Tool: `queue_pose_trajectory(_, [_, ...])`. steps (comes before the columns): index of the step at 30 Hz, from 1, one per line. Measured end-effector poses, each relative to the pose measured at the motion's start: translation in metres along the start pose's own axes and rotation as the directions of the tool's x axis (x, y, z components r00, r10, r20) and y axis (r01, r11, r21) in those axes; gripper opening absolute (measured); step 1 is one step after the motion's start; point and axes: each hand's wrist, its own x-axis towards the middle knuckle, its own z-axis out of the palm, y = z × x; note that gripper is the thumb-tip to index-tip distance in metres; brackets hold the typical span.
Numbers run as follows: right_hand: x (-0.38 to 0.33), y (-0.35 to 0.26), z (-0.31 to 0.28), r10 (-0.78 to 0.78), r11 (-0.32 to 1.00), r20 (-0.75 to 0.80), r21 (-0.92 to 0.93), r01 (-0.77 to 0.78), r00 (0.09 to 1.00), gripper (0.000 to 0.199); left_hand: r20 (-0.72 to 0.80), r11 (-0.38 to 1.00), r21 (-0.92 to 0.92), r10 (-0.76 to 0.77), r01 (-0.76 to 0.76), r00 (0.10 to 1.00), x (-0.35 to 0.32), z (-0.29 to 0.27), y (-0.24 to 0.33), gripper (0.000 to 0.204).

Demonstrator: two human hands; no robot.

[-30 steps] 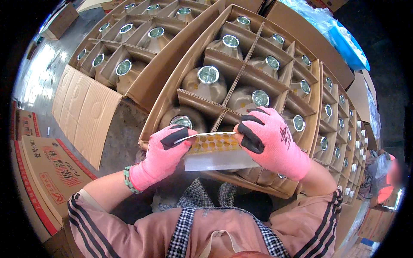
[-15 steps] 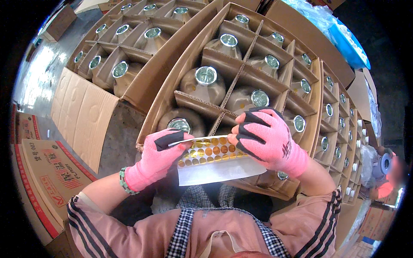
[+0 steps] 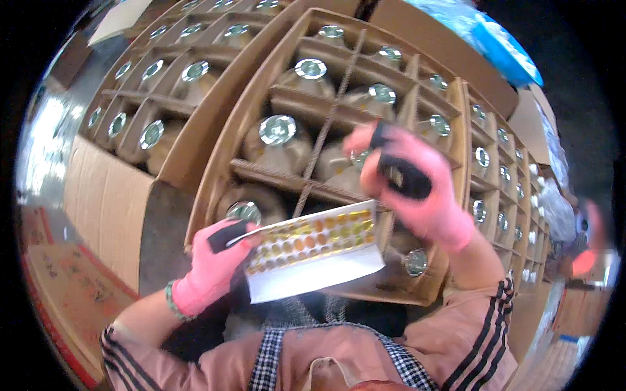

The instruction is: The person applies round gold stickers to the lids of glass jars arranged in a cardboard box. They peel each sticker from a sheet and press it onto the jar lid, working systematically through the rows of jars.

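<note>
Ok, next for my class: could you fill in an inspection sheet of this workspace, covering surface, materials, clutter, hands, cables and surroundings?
Surface: an open cardboard box, divided into cells, lies in front of the person; grey floor shows to its left.
Job's things: a sheet of round gold-coloured stickers on white backing; glass flasks with shiny mouths stand in the cells.
Clutter: plastic sheeting and a blue tub, upper right.
Left hand: gloved, gripping the sheet's left end.
Right hand: gloved, blurred, off the sheet, above the flasks; whether it holds anything cannot be told.
Cables: nothing seen.
Surroundings: another flask-filled box at left, printed cartons lower left, a co-worker at the right edge.
</note>
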Motion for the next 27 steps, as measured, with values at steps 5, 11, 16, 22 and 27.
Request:
queue_pose_trajectory(5, [0.012, 0.121, -0.117, 0.349, 0.929, -0.471, 0.057, -0.367, 0.810, 0.025, 0.043, 0.996, 0.018, 0.092, -0.093, 0.995, 0.001, -0.001, 0.001, 0.012])
queue_pose_trajectory(11, [-0.019, 0.253, -0.169, 0.479, 0.332, -0.468, -0.687, -0.647, 0.743, 0.034, 0.059, 0.997, 0.001, 0.082, -0.082, 0.995, 0.004, 0.005, 0.004, 0.011])
queue_pose_trajectory(16, [0.005, 0.263, -0.148, 0.729, 0.271, -0.231, -0.766, -0.583, 0.644, 0.037, 0.055, 0.999, -0.007, 0.040, -0.039, 0.998, 0.001, 0.006, 0.012, 0.011])
queue_pose_trajectory(22, [0.006, 0.296, -0.154, 0.745, 0.102, -0.141, -0.942, -0.320, 0.652, 0.028, 0.088, 0.990, 0.103, 0.084, -0.093, 0.993, 0.006, 0.001, 0.007, 0.011])
queue_pose_trajectory(27, [0.016, 0.292, -0.143, 0.751, 0.028, -0.111, -0.979, -0.200, 0.651, 0.028, 0.086, 0.988, 0.137, 0.058, -0.070, 0.995, 0.006, 0.002, 0.010, 0.011])
